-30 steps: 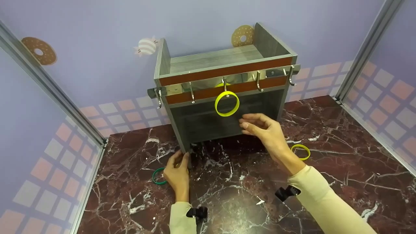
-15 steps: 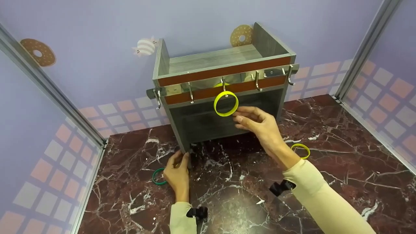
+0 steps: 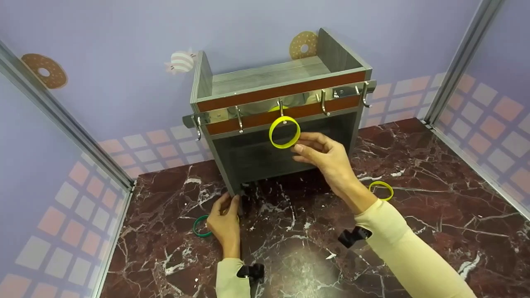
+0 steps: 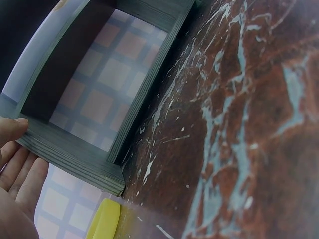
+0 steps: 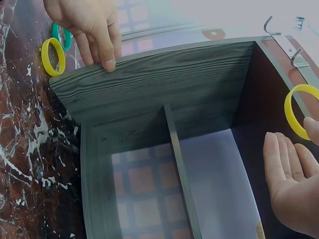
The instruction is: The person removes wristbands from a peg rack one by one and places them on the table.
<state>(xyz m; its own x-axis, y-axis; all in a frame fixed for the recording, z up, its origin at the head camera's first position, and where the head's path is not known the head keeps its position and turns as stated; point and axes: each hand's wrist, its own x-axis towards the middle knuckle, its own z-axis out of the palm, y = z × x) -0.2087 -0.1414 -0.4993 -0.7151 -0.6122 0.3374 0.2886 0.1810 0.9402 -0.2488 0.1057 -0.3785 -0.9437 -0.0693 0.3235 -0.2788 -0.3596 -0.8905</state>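
Note:
A yellow wristband (image 3: 284, 132) hangs from the middle hook (image 3: 281, 108) of a metal rail on the front of a grey wooden shelf unit (image 3: 265, 155). My right hand (image 3: 327, 157) has its thumb and forefinger at the band's right edge and appears to pinch it; the contact is partly hidden. Low on the unit's left side, my left hand (image 3: 224, 221) grips the edge of the side panel (image 5: 149, 74), thumb on one face, fingers on the other. Beside that hand lie a green wristband (image 3: 202, 226) and another yellow wristband (image 5: 53, 57), mostly hidden in the head view.
Another yellow band (image 3: 381, 191) lies on the dark red marbled table (image 3: 298, 265), right of the unit. The rail (image 3: 256, 108) carries several hooks. Behind the unit and at both sides stand lilac walls (image 3: 124, 49) with metal corner posts.
My right hand has moved left and slightly up, from a gap beside the hanging yellow wristband to its right edge. My left hand keeps its grip on the panel.

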